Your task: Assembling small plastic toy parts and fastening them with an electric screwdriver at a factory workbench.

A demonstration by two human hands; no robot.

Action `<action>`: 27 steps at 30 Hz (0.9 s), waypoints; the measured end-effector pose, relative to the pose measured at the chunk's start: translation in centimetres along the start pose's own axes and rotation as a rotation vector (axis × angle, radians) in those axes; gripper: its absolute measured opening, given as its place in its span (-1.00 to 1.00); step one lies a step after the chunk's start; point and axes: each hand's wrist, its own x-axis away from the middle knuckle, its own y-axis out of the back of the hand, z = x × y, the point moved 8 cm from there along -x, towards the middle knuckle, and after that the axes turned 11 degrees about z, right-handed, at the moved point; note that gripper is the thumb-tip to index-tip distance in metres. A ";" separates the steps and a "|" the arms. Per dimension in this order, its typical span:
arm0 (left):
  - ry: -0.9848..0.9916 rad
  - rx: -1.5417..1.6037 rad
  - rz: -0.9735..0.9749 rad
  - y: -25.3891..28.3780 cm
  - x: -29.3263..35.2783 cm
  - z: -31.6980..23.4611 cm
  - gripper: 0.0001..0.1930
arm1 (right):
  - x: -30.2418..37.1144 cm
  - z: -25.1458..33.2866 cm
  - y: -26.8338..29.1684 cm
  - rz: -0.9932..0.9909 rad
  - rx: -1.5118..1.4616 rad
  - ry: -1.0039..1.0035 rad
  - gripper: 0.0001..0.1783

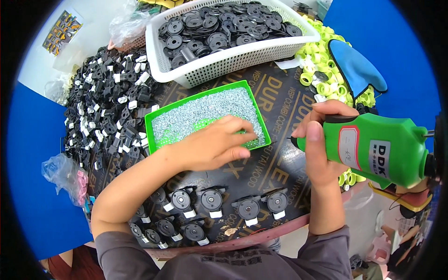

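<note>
A green electric screwdriver (396,149) lies sideways in my right hand (318,144), its dark tip pointing left toward the tray. My fingers and thumb wrap around its front end. My left hand (212,145) is over the near right part of a shallow green tray (148,126), fingers bent and apart from the thumb, with nothing visible between them. Small silvery screws (200,105) fill the tray, and the hand hides some of them. Nearer to me, several black round wheel assemblies (211,199) with white tabs lie in loose rows on the dark board.
Black discs fill a white basket (210,72) at the back. Black and white plastic parts (105,109) are heaped on the left. Yellow-green rings (322,60) pile up at the right, beside a blue cloth-like piece (357,70). A pinkish table edge (275,229) runs before me.
</note>
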 end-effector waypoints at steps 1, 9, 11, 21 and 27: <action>0.039 -0.017 -0.039 0.3 0.0 0.6 -0.46 | 0.0 -0.1 -0.1 0.001 -0.004 -0.001 -0.73; 0.174 0.080 -0.228 3.2 0.8 2.1 -0.43 | -0.1 -0.2 -0.1 -0.032 -0.035 0.027 -0.72; 0.219 0.565 -0.024 0.6 0.2 1.7 -0.39 | -0.1 -0.1 -0.1 -0.024 -0.034 0.021 -0.72; 0.319 0.936 -0.421 1.7 0.4 5.5 -0.25 | 0.0 -0.1 -0.2 -0.051 -0.066 0.025 -0.72; 0.450 1.043 -0.164 -1.3 -0.2 3.9 -0.24 | -0.2 0.2 -0.3 -0.012 -0.056 -0.006 -0.72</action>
